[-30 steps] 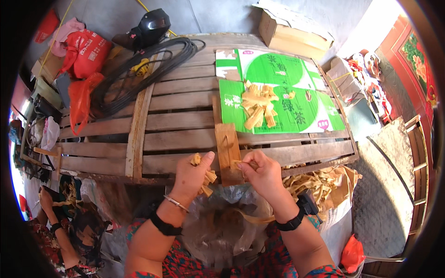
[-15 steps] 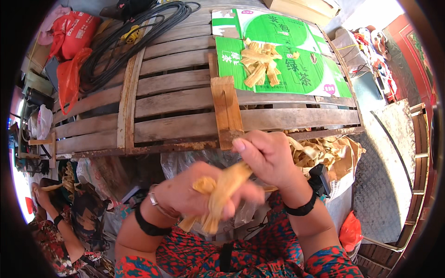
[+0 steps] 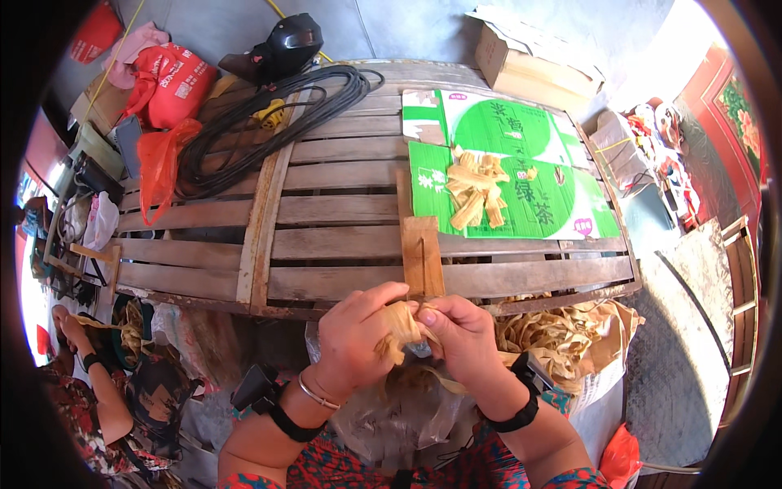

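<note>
My left hand (image 3: 352, 336) is closed round a folded, pale tan, flat strip (image 3: 401, 326), its loops sticking out between the fingers. From the other side my right hand (image 3: 463, 332) pinches the same strip, and the two hands almost meet. They are just below the near end of a wooden block (image 3: 421, 265) that juts over the table's front edge, with a thin dark line down its middle. On a flattened green carton (image 3: 521, 200) lies a small pile of knotted tan strips (image 3: 476, 189). What the strips are made of I cannot tell.
Loose tan strips (image 3: 562, 334) fill a sack right of my hands. On the slatted table (image 3: 334, 212) lie a coiled black cable (image 3: 204, 155) and a red plastic bag (image 3: 159, 167). Another person's arm (image 3: 106, 391) with tan strips is at lower left. A cardboard box (image 3: 533, 61) stands behind.
The view has tilted up, showing more of the table's far side. My hands, apart and blurred before, are now close together by the block, with the strip drawn into a tighter loop.
</note>
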